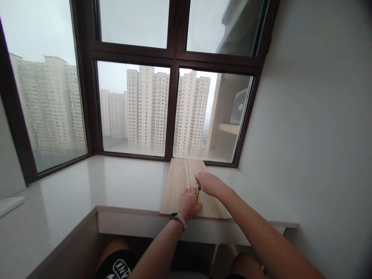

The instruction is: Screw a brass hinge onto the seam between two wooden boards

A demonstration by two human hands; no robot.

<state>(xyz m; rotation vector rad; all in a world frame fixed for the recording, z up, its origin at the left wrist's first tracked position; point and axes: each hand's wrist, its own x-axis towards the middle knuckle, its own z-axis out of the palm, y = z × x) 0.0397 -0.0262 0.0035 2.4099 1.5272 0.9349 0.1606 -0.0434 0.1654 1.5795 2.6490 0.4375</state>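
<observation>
A light wood board (174,190) lies on the white sill, its far end at the window frame and its near edge at the sill's front edge. A thin dark line runs along its far half. On the board is a small yellow and black tool (198,196), mostly covered by my hands; its exact kind is unclear. My left hand (189,203), with a band on the wrist, presses it down, fingers on one side and thumb on the other. Just beyond, my right hand (207,183) is closed in a pinch at the tool's upper end; what its fingertips hold is hidden.
Dark-framed windows (172,112) rise behind the white sill (130,182). A plain white wall (314,116) stands to the right. At far left a white flat object (11,204) lies on the sill. My legs (116,259) are below the sill's front edge.
</observation>
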